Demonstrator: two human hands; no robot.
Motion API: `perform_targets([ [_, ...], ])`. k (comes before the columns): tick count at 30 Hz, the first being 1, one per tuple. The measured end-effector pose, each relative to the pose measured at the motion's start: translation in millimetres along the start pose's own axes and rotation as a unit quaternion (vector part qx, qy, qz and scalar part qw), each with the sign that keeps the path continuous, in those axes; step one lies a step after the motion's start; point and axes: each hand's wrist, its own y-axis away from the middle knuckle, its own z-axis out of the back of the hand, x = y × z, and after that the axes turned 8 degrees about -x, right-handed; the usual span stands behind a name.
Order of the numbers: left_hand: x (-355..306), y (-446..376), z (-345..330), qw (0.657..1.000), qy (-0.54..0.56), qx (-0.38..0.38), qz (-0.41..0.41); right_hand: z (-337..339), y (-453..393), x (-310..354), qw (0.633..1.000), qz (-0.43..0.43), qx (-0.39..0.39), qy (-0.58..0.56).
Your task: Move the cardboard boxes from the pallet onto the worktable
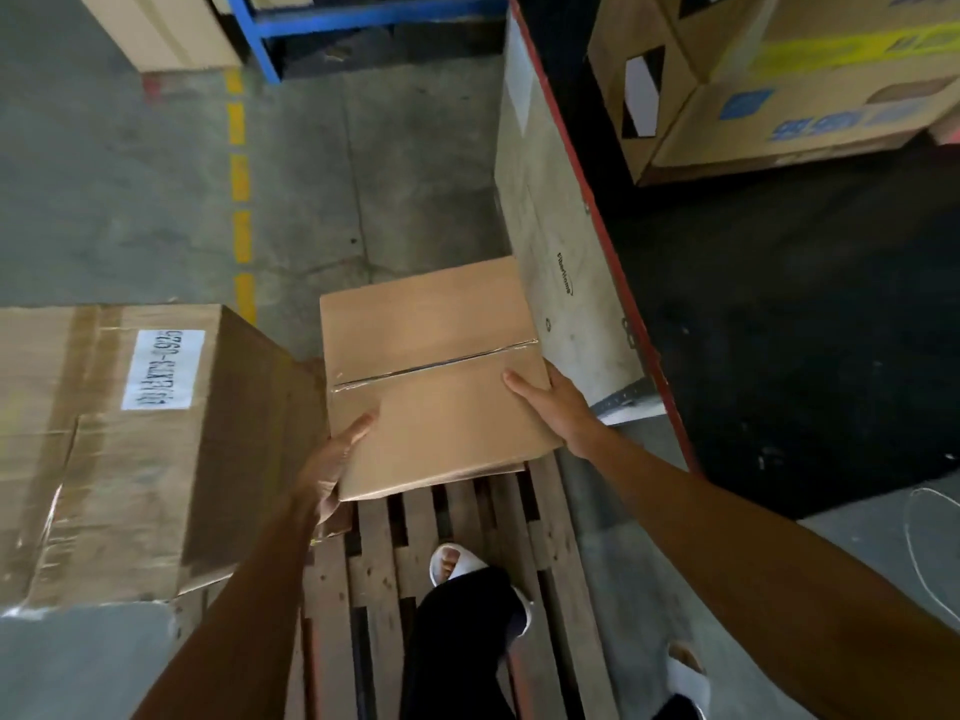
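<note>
At the far left stands a big cardboard box with a white label on its top; it seems to rest on the wooden pallet, beside the smaller one. Next comes the left hand: it holds the near-left corner of the small cardboard box, the thumb lying on the top face and the other fingers hidden down the side. This box sits at the far end of the pallet, its right edge very near the pale side of the worktable, and whether it is already lifted off the slats I cannot tell. A foot in a white sandal stands on the slats just in front of it. Then the right hand grips the near-right edge, thumb on top, the remaining fingers out of sight below.

To do this step well, I think both hands should go lower under the bottom edges, lift straight up and keep the top level, then carry it to the right over the red rim of the table. The foot between slats is a risk of tripping.

The long axis of the box runs away from the person, a little tilted to the right; the taped seam crosses it from left to right
</note>
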Motion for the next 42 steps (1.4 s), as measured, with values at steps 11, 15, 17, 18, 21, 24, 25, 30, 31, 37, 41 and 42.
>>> perform_targets([
  [11, -34.0, 213.7, -90.9, 0.973, 0.013, -0.052, -0.224, 159.7, 111.6, 26.1, 0.971, 0.213, 0.004, -0.112],
  [15, -23.6, 285.5, -155.3, 0.955, 0.019, -0.053, -0.292, 248.4, 144.7, 12.3, 0.962, 0.241, 0.014, -0.125],
  [17, -18.6, 311.8, -194.8, 0.945, 0.021, -0.044, -0.323, 295.6, 155.5, -1.4, 0.957, 0.254, 0.008, -0.137],
  [18, -17.3, 320.7, -211.4, 0.942, 0.019, -0.042, -0.333, 314.8, 159.9, -6.5, 0.956, 0.257, 0.000, -0.145],
  [21, -17.2, 338.9, -278.6, 0.938, -0.010, -0.027, -0.345, 389.1, 167.5, -27.1, 0.953, 0.254, -0.035, -0.160],
  [24, -23.6, 345.2, -340.9, 0.938, -0.031, -0.019, -0.344, 454.7, 159.0, -44.4, 0.955, 0.248, -0.064, -0.152],
  [25, -26.5, 346.6, -366.1, 0.938, -0.040, -0.012, -0.345, 479.4, 155.1, -51.3, 0.956, 0.242, -0.076, -0.147],
  [30, -29.2, 346.6, -480.7, 0.931, -0.069, 0.047, -0.356, 579.5, 131.3, -85.9, 0.949, 0.233, -0.149, -0.150],
  [31, -29.3, 344.3, -500.3, 0.929, -0.069, 0.060, -0.358, 596.8, 125.8, -89.7, 0.950, 0.228, -0.158, -0.142],
  [37, -50.1, 317.4, -622.5, 0.926, -0.105, 0.127, -0.339, 701.3, 70.6, -95.4, 0.957, 0.176, -0.189, -0.129],
  [41, -63.2, 291.7, -693.8, 0.926, -0.127, 0.151, -0.322, 759.2, 33.2, -95.9, 0.961, 0.149, -0.206, -0.107],
  [42, -67.7, 284.4, -714.2, 0.927, -0.133, 0.152, -0.315, 775.1, 21.3, -97.2, 0.961, 0.142, -0.212, -0.103],
])
